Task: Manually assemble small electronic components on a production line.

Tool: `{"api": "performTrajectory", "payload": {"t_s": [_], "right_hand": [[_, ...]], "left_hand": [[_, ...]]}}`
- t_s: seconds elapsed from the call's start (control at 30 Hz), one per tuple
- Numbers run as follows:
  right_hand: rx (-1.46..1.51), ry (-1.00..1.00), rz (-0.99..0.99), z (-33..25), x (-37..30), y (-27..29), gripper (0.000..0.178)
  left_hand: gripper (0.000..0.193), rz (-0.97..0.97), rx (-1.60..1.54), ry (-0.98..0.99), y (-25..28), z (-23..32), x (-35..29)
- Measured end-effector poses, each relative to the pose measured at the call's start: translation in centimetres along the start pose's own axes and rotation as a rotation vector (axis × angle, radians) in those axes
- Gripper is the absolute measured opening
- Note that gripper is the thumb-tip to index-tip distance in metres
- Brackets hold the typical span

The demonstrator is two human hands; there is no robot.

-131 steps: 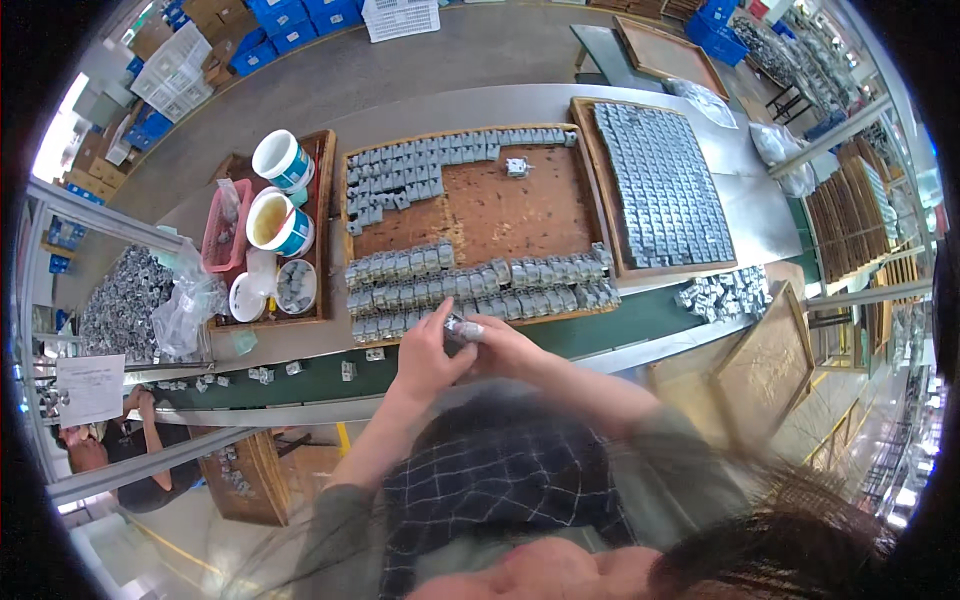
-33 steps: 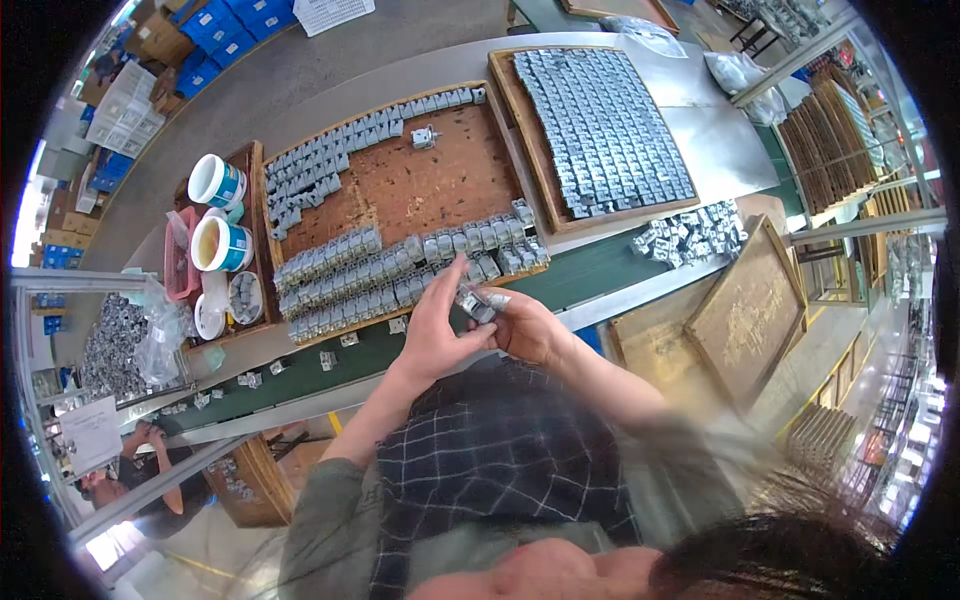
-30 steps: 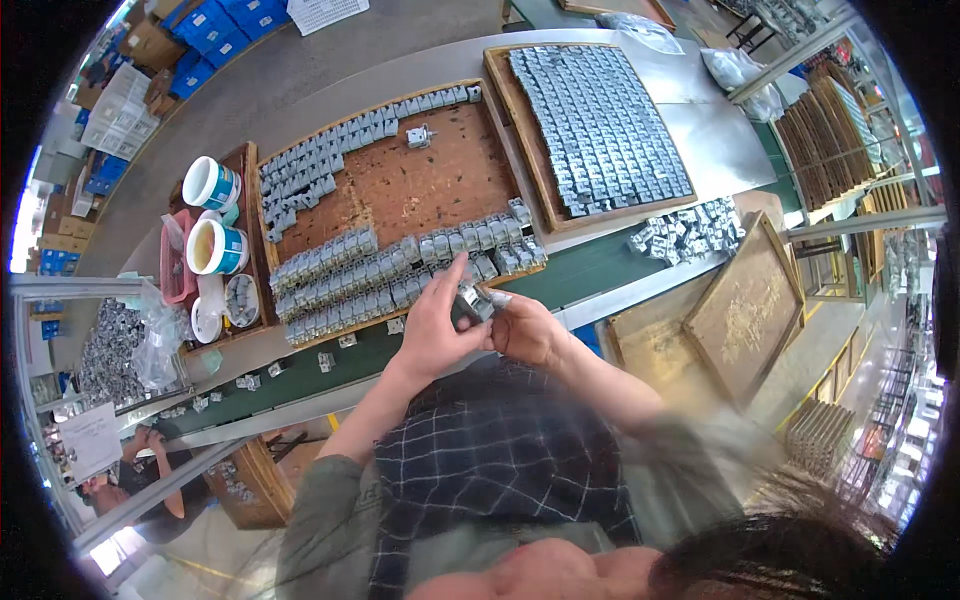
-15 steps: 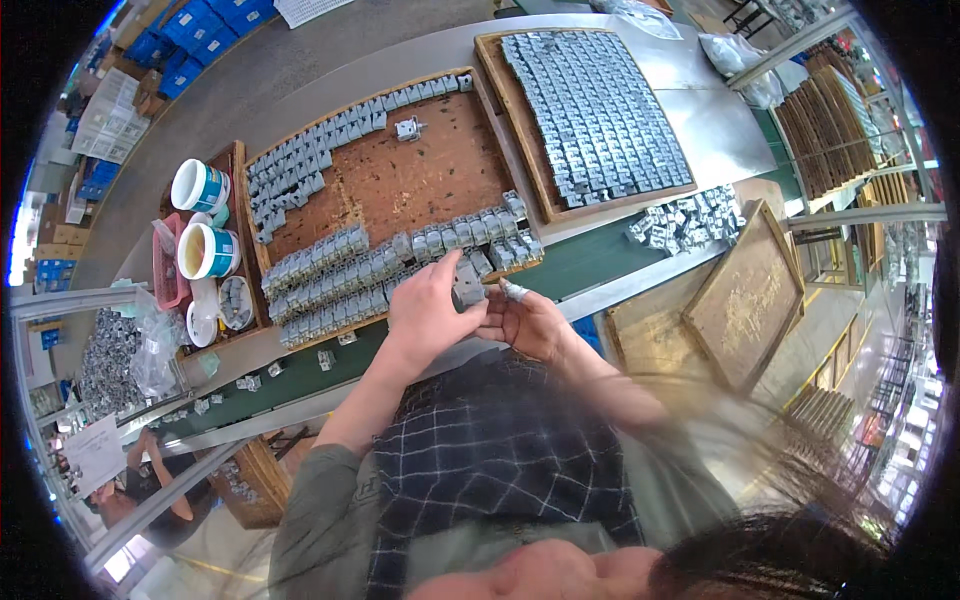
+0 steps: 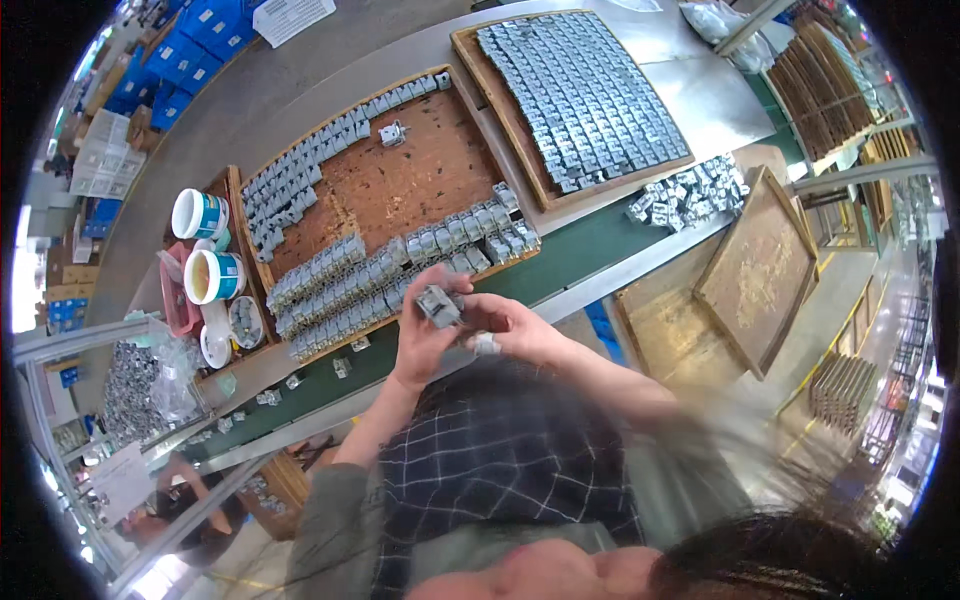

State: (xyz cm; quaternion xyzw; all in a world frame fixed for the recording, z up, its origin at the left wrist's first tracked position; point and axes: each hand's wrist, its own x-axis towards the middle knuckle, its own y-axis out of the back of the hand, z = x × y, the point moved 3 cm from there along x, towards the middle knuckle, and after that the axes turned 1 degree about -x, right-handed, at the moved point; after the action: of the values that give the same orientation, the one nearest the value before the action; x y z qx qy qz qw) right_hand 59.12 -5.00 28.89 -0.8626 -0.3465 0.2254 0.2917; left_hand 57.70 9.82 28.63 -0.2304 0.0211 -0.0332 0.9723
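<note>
In front of my apron my left hand (image 5: 418, 345) grips a small blocky grey metal part (image 5: 438, 305), thumb and fingers around its sides. My right hand (image 5: 520, 332) is curled up against the part's right side, its fingertips at the part and partly hidden. A whitish wrap (image 5: 485, 345) covers one of its fingers. Just beyond both hands lies a wooden tray (image 5: 410, 180) with rows of similar grey parts (image 5: 440, 240) along its near and far sides. One lone part (image 5: 393, 134) sits on the tray's bare brown floor.
A fuller tray of parts (image 5: 585, 100) lies at the far right. Loose parts (image 5: 690, 195) are heaped on the green conveyor belt (image 5: 575, 268). White buckets (image 5: 213, 277) stand left, and wooden trays (image 5: 757, 270) lean at right. Another person (image 5: 190, 510) is at lower left.
Both hands have drawn the metal part slightly left and toward my body, and it is turned. My right hand has gone from palm-up and loosely spread to curled at the part.
</note>
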Motion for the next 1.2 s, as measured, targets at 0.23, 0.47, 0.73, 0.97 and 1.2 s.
{"api": "performTrajectory", "payload": {"t_s": [0.23,0.47,0.73,0.97,1.2], "right_hand": [[-0.236,-0.066,0.041,1.2,-0.4,1.4,0.019],[-0.586,-0.093,0.090,1.5,-0.7,1.2,0.017],[-0.169,-0.107,0.083,-0.1,-0.5,-0.9,0.021],[-0.309,0.013,0.085,-0.5,0.7,-3.5,0.024],[-0.467,-0.186,-0.003,-0.8,0.3,-4.4,0.027]], "left_hand": [[0.080,0.024,-0.598,0.123,1.1,0.5,-0.6],[0.080,-0.044,-0.648,0.069,0.6,1.8,-1.0],[0.080,-0.128,-0.364,-0.020,1.5,2.6,-1.7],[0.080,-0.108,-0.267,-0.033,1.8,3.5,-2.9],[0.061,-0.028,0.397,0.021,-0.2,6.0,-4.1]]}}
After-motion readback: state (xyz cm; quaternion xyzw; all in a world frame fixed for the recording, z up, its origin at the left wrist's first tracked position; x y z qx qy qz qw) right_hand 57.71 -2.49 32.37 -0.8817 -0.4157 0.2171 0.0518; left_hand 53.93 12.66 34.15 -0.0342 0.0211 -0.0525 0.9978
